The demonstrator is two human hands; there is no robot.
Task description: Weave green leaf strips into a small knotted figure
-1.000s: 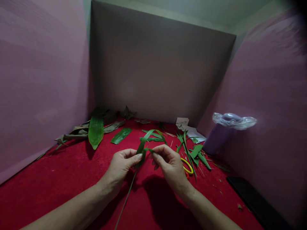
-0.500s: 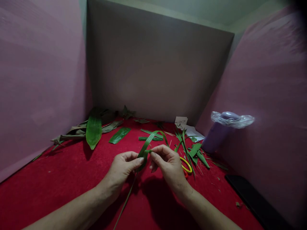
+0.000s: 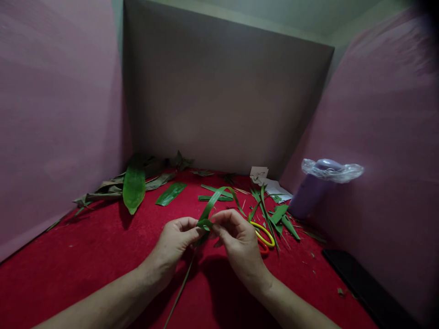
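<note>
A long green leaf strip arches up from between my hands and bends down to the right, with a small loop folded at its base. My left hand pinches the base of the strip between thumb and forefinger. Opposite it, my right hand pinches the folded end of the loop with its fingertips. A thin stem hangs from the left fingers toward the near edge. Just beyond the right hand lie scissors with a yellow and red handle, partly hidden by that hand.
Cut leaf pieces and a purple bottle with clear plastic are at the right. White papers lie behind them. Broad leaves rest at the left. A black flat object lies right on the red cloth.
My right hand has moved slightly down and left toward my left hand, bringing the strip's end over into a small loop. More of the scissors' handle shows.
</note>
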